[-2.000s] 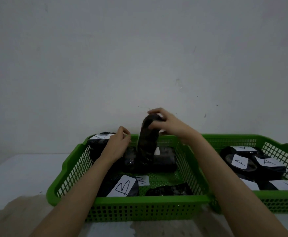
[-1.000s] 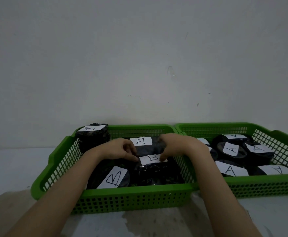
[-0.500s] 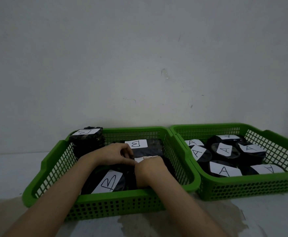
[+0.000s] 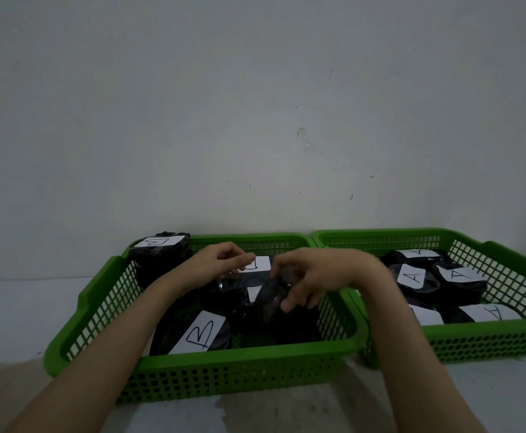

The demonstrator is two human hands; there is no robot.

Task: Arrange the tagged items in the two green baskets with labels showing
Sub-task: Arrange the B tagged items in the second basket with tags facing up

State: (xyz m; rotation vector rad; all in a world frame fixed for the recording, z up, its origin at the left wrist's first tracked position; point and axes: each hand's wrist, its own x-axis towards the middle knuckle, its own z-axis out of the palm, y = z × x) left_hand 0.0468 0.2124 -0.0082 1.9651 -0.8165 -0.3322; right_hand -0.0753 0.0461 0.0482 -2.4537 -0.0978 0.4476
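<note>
Two green baskets stand side by side. The left basket (image 4: 224,367) holds black wrapped items with white "B" tags; one tagged item (image 4: 204,331) lies flat at its front, another (image 4: 161,254) stands at the back left corner. My right hand (image 4: 314,273) grips a black packet (image 4: 271,300), tilted up on its edge in the middle of this basket. My left hand (image 4: 218,262) hovers just behind it with curled fingers, holding nothing that I can see. The right basket (image 4: 489,339) holds several black items with "A" tags (image 4: 413,276) facing up.
The baskets rest on a pale table (image 4: 12,314) against a bare wall (image 4: 255,120). A darker stained patch (image 4: 255,414) spreads over the table in front of the left basket. The two basket rims touch in the middle.
My right hand has lifted from the front of the left basket and now tilts a black packet up. My left hand has risen off the items.
</note>
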